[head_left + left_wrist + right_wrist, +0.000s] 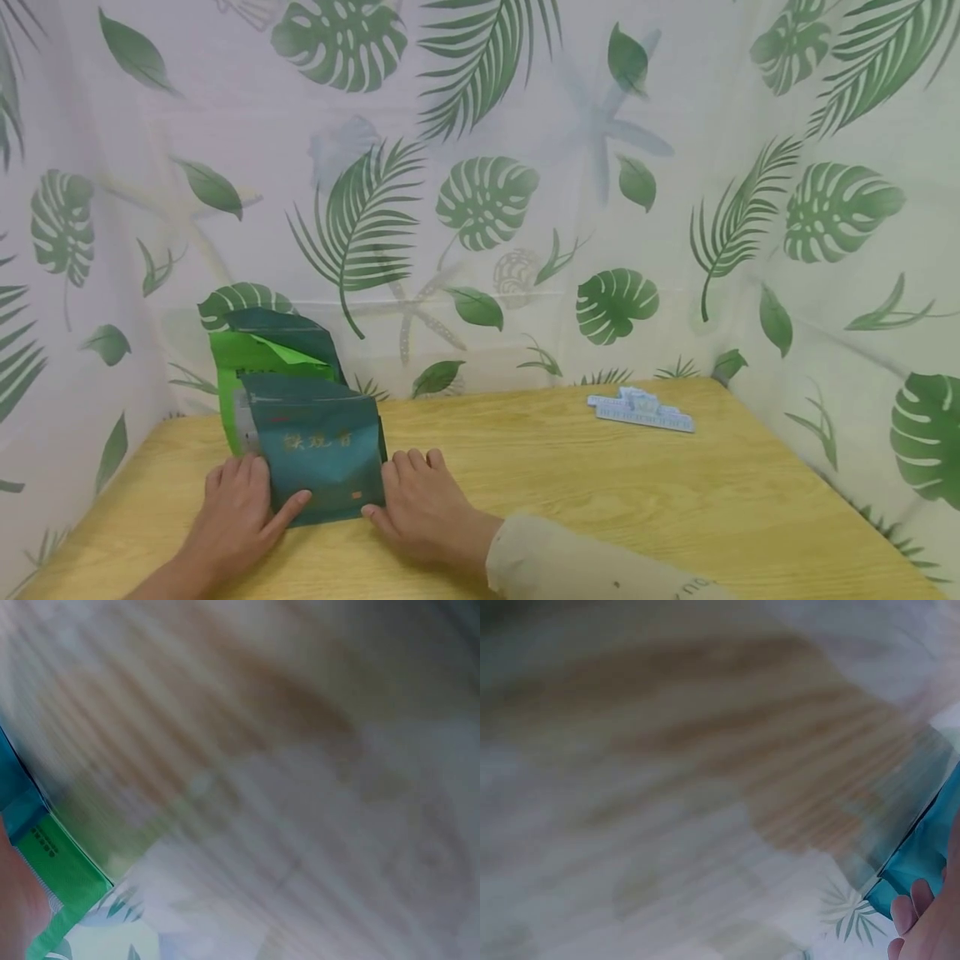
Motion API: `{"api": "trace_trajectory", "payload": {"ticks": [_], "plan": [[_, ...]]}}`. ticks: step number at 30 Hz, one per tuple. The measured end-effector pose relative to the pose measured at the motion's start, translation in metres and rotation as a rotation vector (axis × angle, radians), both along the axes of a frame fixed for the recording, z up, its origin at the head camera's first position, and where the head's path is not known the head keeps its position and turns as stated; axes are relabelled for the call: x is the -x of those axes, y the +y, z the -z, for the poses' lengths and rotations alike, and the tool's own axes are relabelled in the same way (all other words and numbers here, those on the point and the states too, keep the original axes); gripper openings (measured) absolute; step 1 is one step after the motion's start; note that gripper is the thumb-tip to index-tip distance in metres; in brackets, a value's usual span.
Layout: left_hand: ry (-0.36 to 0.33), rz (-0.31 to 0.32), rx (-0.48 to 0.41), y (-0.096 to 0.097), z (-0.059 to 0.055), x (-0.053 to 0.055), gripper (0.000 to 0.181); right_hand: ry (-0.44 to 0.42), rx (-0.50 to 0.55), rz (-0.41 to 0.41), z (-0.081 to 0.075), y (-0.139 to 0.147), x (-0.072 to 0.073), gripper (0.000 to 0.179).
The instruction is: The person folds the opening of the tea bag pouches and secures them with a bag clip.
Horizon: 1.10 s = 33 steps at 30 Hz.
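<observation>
A dark teal tea pouch [322,454] with gold lettering stands upright on the wooden table. My left hand [238,508] grips its lower left side, thumb across the front and fingers round the edge. On the opposite side my right hand [423,504] holds the lower right edge, its thumb by the bottom corner. Just behind stand a bright green pouch [228,379] and another dark teal pouch [307,329], both partly hidden. In the left wrist view the green pouch [64,862] shows beside the hand; the right wrist view catches teal pouch material [922,855] at the fingers.
Pale blue clips [641,410], long and ridged, lie in a small pile toward the table's back right. Leaf-printed white sheets [480,275] hang behind and at both sides of the wooden table [525,467].
</observation>
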State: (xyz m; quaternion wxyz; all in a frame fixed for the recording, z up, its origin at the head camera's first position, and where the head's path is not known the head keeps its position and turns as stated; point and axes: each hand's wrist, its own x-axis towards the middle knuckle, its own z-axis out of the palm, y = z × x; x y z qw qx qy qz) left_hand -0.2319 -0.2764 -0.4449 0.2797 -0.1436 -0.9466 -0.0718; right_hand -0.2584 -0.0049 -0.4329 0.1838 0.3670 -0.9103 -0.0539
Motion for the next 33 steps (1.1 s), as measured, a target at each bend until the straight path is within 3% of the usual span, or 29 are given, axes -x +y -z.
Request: {"api": "trace_trajectory", "payload": {"ticks": [8,15,26,33], "plan": [[-0.008,0.052,-0.027,0.004,0.0,-0.002,0.051,0.046,0.006,0.003,0.003,0.007,0.001,0.044],[0.013,0.086,-0.018,0.009,0.001,0.0,0.047,0.032,0.01,0.007,0.004,0.015,0.003,0.043],[-0.09,0.102,-0.039,0.021,-0.009,0.005,0.049,0.039,0.003,0.029,0.001,0.026,0.007,0.043],[-0.122,0.135,-0.099,0.032,-0.013,0.008,0.038,0.055,0.024,0.028,0.004,0.036,0.011,0.044]]}}
